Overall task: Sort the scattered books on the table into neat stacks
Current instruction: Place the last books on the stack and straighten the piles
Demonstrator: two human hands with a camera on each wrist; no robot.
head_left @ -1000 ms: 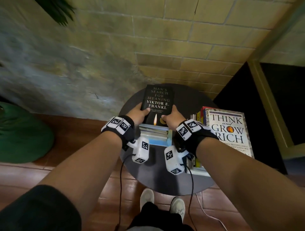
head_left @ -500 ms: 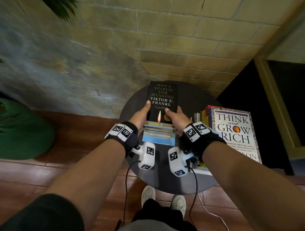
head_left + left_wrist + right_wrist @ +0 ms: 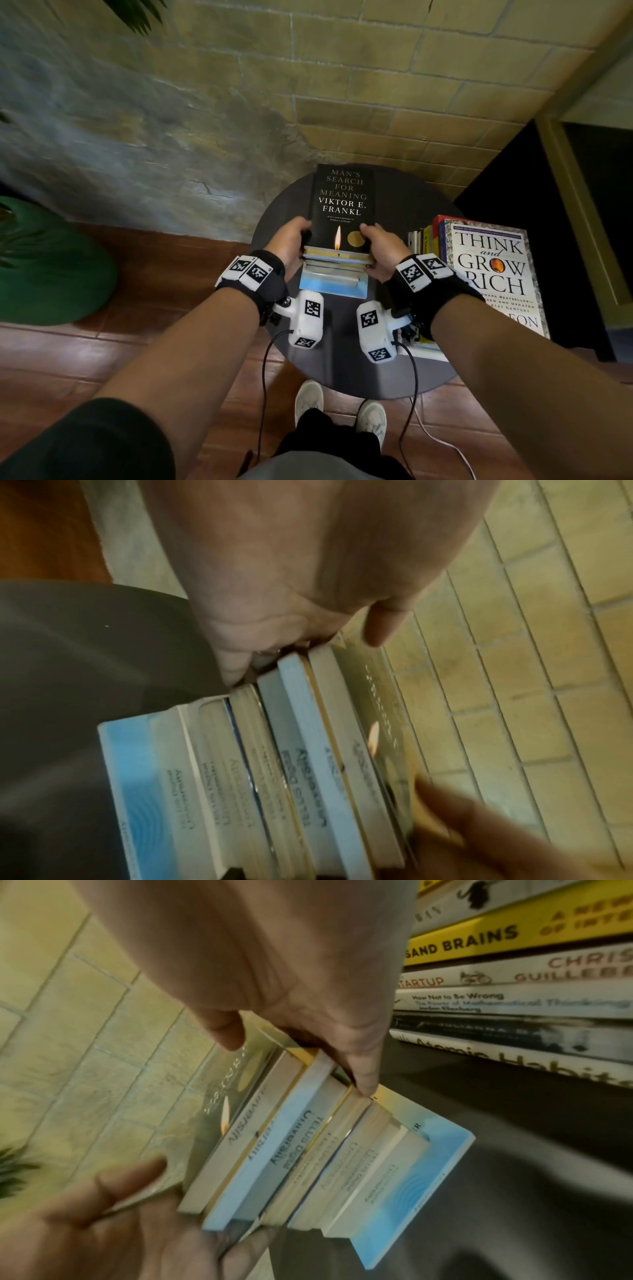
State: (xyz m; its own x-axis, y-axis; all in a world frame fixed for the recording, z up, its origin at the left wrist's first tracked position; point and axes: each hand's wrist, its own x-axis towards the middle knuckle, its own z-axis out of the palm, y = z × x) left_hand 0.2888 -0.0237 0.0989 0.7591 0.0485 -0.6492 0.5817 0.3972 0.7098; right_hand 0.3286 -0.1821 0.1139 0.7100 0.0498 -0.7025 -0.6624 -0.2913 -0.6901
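A black book, "Man's Search for Meaning" (image 3: 342, 202), tops a stack of thin pale books (image 3: 334, 270) on a round dark table (image 3: 342, 363). My left hand (image 3: 291, 236) grips the stack's left side, thumb on the black cover. My right hand (image 3: 380, 246) grips the right side the same way. In the left wrist view the stack (image 3: 301, 764) steps outward toward a light blue bottom book, held by my left hand (image 3: 308, 574). The right wrist view shows my right hand (image 3: 274, 961) with fingertips against the stack's edges (image 3: 308, 1150).
A second, taller stack topped by "Think and Grow Rich" (image 3: 489, 270) stands at the table's right edge, its spines (image 3: 514, 988) close to my right hand. A brick wall (image 3: 342, 85) is behind the table. A green object (image 3: 44, 267) sits on the wooden floor at left.
Both hands have drawn back a little along the stack's sides, and the fingers have curled in around it. The black book stays on top.
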